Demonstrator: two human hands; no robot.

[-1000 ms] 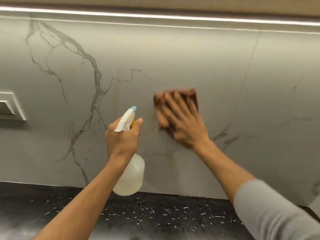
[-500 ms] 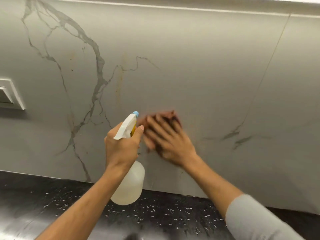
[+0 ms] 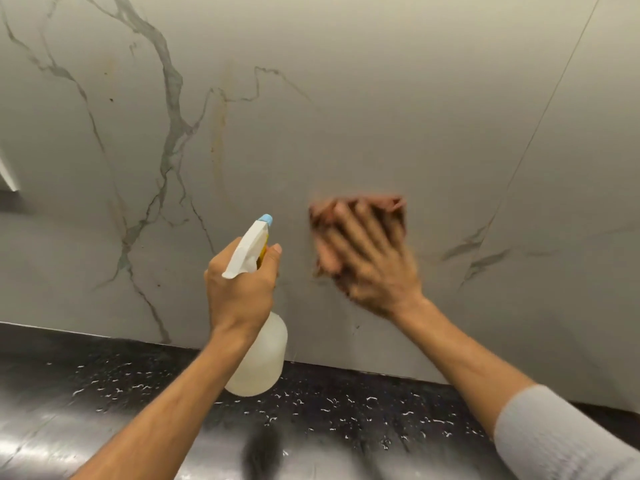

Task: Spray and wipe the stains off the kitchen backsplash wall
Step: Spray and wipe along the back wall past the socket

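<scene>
The grey marble-veined backsplash wall (image 3: 398, 109) fills the upper view, with a faint brownish vertical streak (image 3: 219, 133) left of centre and small dark specks. My left hand (image 3: 239, 289) grips a translucent spray bottle (image 3: 259, 362) with a white trigger head and blue nozzle (image 3: 266, 220) aimed at the wall. My right hand (image 3: 377, 261), blurred, presses a reddish-brown cloth (image 3: 391, 209) flat against the wall, right of the bottle. Most of the cloth is hidden under my fingers.
A black speckled countertop (image 3: 346, 420), glossy and wet-looking, runs below the wall. A white switch plate (image 3: 8, 174) shows at the far left edge. A thin panel seam (image 3: 540, 126) runs diagonally down the wall at right.
My right hand with the cloth has swept from beside the spray nozzle to the right across the wall. The view has tilted lower. The left hand keeps holding the bottle.
</scene>
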